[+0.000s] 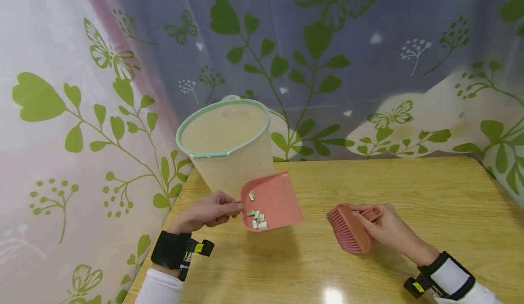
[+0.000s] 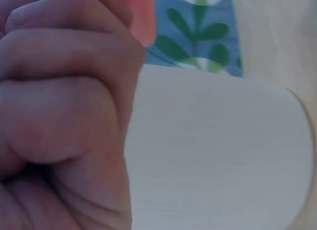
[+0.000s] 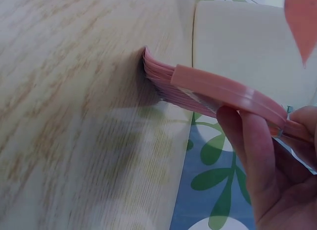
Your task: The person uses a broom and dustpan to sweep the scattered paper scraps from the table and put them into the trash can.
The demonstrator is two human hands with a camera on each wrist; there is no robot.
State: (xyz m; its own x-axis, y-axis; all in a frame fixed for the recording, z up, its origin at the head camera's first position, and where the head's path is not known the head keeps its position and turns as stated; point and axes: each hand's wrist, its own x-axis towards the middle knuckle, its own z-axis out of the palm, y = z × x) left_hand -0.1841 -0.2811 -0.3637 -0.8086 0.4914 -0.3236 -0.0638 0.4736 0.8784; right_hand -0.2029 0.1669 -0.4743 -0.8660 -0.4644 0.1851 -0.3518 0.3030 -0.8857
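A pink dustpan hangs above the table, its handle gripped by my left hand. Several small pale green-white pieces lie in the pan near its handle end. Behind the dustpan stands a tall whitish bin with a mint-green rim. My right hand holds a pink hand brush by its handle. In the right wrist view the brush's bristles reach down to the wooden surface. The left wrist view shows curled fingers and only a sliver of the dustpan.
The wooden table extends to both sides and toward the front. A leaf-and-butterfly patterned curtain hangs along its back and left edges, close behind the bin.
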